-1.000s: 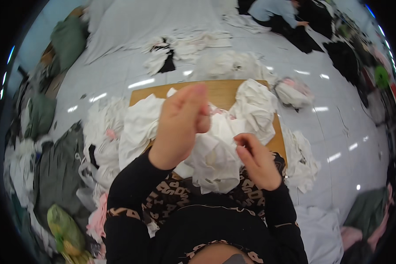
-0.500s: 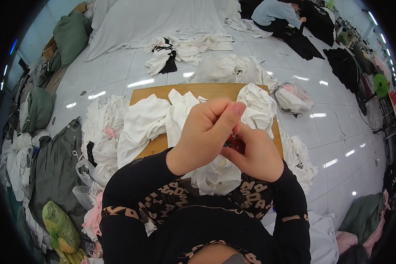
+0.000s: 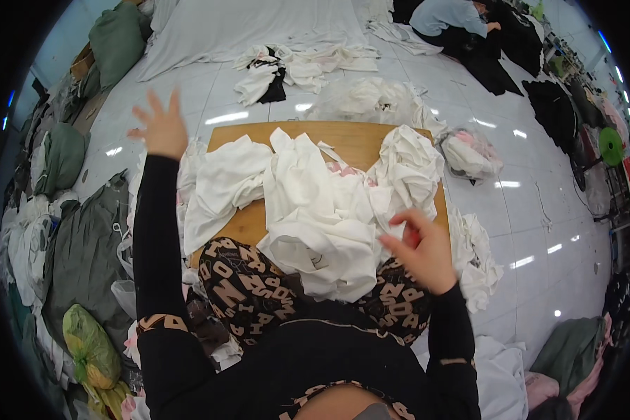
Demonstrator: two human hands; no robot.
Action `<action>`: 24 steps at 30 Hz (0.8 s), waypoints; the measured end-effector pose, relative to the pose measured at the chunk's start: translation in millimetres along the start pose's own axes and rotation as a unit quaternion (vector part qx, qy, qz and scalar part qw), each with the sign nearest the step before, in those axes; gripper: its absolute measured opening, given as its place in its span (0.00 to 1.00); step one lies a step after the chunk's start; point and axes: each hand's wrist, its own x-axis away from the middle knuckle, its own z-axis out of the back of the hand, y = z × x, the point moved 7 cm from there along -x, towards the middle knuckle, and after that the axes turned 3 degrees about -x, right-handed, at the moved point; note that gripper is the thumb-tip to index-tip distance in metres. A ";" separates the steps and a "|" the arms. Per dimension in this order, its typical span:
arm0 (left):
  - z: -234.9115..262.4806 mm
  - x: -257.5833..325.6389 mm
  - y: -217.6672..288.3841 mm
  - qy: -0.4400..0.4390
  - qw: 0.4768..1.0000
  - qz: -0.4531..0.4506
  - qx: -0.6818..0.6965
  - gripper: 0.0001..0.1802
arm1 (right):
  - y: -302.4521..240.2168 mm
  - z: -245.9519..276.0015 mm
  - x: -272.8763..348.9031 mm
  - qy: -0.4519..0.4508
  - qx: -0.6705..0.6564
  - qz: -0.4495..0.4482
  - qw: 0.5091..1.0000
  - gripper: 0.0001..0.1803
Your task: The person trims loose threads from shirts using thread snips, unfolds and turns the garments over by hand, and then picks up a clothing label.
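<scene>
My left hand (image 3: 162,127) is stretched out to the far left, its fingers spread and blurred, holding nothing. It hangs over the floor beyond the table's left edge. My right hand (image 3: 427,253) is curled above the right side of the low wooden table (image 3: 343,131). A small red object (image 3: 411,236) shows between its fingers; most of it is hidden, so its kind is unclear. Just left of that hand, a crumpled white garment (image 3: 322,227) lies over the table's near edge and my lap. Neither hand grips this cloth.
White cloth piles lie at the table's left (image 3: 231,175) and right (image 3: 409,164). Plastic-wrapped bundles (image 3: 364,101) stand behind it. More fabric and a yellow-green bag (image 3: 91,346) lie at left. A person (image 3: 448,21) sits far right among black cloth; a green fan (image 3: 610,145) stands at right.
My hands were together over the table; now they are apart. The left has swung out far left and opened. The right has moved slightly right, with something red still in it.
</scene>
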 end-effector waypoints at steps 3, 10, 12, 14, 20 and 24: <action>-79.1 43.9 -36.7 -0.153 0.913 -0.077 0.370 0.34 | 10.6 -61.3 4.4 0.051 0.048 0.168 0.983 0.24; -4.7 213.7 143.2 -0.453 0.674 -0.038 0.582 0.24 | 78.1 -146.9 -37.0 0.004 0.157 0.077 0.985 0.12; 3.0 263.8 181.5 -0.546 0.299 0.210 0.754 0.28 | 37.9 -122.9 -23.5 0.036 0.038 0.139 0.989 0.11; 6.4 271.4 193.9 -0.532 0.042 0.320 0.783 0.27 | 5.4 -106.1 -5.3 0.023 -0.003 0.196 0.980 0.14; 71.3 179.4 160.2 -0.356 0.078 0.223 0.904 0.14 | -6.8 -65.5 40.0 -0.010 -0.064 0.205 0.977 0.14; 150.0 130.9 136.9 -0.390 0.147 0.007 0.909 0.22 | -11.1 -19.9 26.8 0.083 -0.353 0.130 0.923 0.38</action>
